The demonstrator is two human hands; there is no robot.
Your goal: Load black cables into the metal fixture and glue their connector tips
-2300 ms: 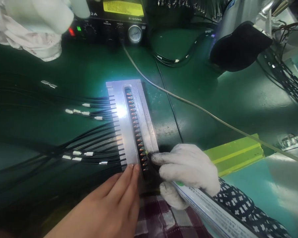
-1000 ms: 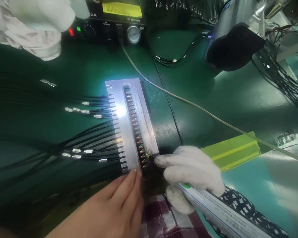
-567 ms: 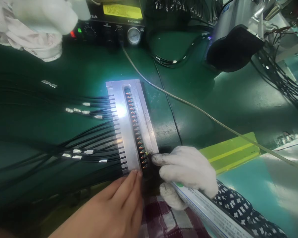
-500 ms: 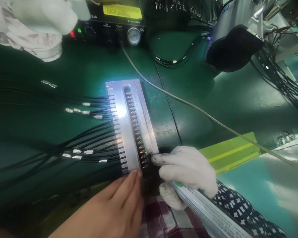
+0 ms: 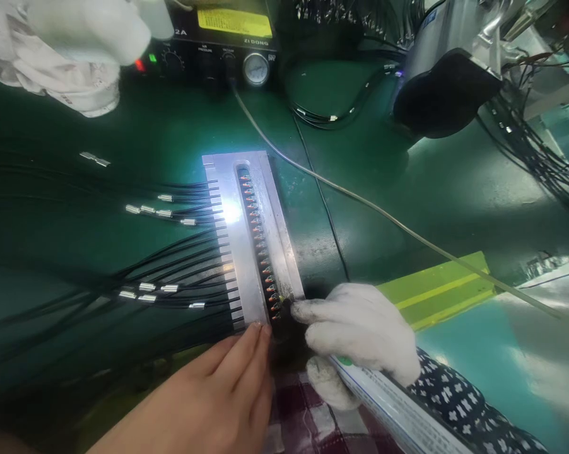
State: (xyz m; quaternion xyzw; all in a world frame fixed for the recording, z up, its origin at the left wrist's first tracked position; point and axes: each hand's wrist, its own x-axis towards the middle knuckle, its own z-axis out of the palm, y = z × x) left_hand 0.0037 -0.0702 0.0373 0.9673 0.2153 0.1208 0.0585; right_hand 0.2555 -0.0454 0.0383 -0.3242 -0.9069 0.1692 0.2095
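Black wires (image 5: 175, 247): they run from the left into the notches of the metal plate, with bright terminals (image 5: 170, 288) along them. If a sleeve or arm pulls this bundle, an end could probably slide out of its line.
Left hand (image 5: 222, 378): bare, its fingers lie close together, tips on the lower end of the plate. The thumb is hidden, so whether it pinches is not shown. If this pressure becomes weak, the plate could turn.
Metal plate (image 5: 246, 271): it lies on the green surface (image 5: 351, 145), ahead of both hands, slightly slanted. Strong glare on its upper left part could hide a small fault there.
Copper-coloured ends (image 5: 258, 236): they stand in a close row inside the slot. Because the gaps are narrow, a careless touch could bend a neighbour.
Right hand (image 5: 364, 331): gloved, its fingers are clamped on a white tube (image 5: 388, 403). The dark front end is beside the lower slot; contact is not clear. Thick glove cloth could make the aim less fine.
Clear hose (image 5: 360, 195): it crosses above the right hand, apart from it; a wide lift could catch it.
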